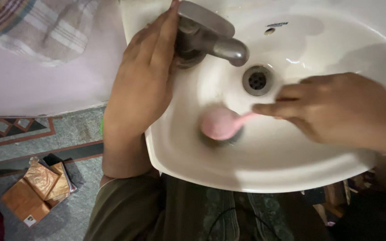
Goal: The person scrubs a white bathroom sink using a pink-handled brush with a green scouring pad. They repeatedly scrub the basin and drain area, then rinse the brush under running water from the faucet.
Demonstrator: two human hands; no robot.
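Right hand (340, 109) is nearest me, fingers pinched on the pink brush (221, 123) handle; its light, blurred head presses the sink (291, 165) wall; wet plastic looks slippery; left hand (141, 85) rests flat-fingered against the tap (208, 35).

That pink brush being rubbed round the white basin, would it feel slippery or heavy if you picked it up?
The pink brush with the thin handle is probably light: the right hand steers it with fingertips alone. Its slim, smooth-looking handle may be slippery if the white ceramic basin is wet. The rounded head might roll over if set down.
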